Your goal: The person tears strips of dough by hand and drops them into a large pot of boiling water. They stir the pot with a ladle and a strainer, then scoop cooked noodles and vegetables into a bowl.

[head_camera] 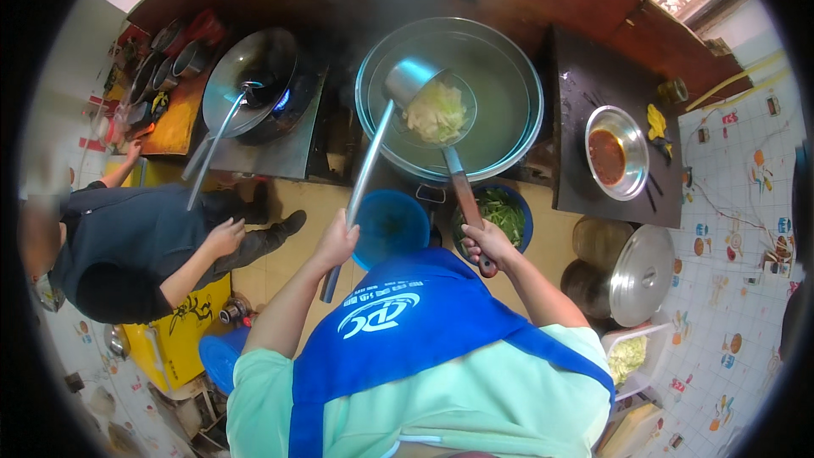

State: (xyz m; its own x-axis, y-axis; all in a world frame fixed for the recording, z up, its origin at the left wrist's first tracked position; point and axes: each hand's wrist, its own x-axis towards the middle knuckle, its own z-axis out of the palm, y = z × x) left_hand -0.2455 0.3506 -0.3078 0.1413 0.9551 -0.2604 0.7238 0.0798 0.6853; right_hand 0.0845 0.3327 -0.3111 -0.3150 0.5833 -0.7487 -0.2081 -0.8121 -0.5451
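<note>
My left hand (335, 240) grips the long metal handle of a deep ladle (412, 79). The ladle's bowl is tipped against a heap of pale cabbage (439, 113). My right hand (491, 243) is closed around the wooden handle of a round skimmer (472, 97), which carries the cabbage. Both tools are over a large metal pot (537, 111) of cloudy liquid, and steam rises behind it. Whether the skimmer's underside touches the liquid, I cannot tell.
Left of the pot, a wok (222, 70) with a ladle sits by a lit burner. A person (133, 222) stands there. A steel bowl of red-brown sauce (617, 152) is on the right counter. Below the pot are a blue basin (390, 229) and a tub of greens (502, 213).
</note>
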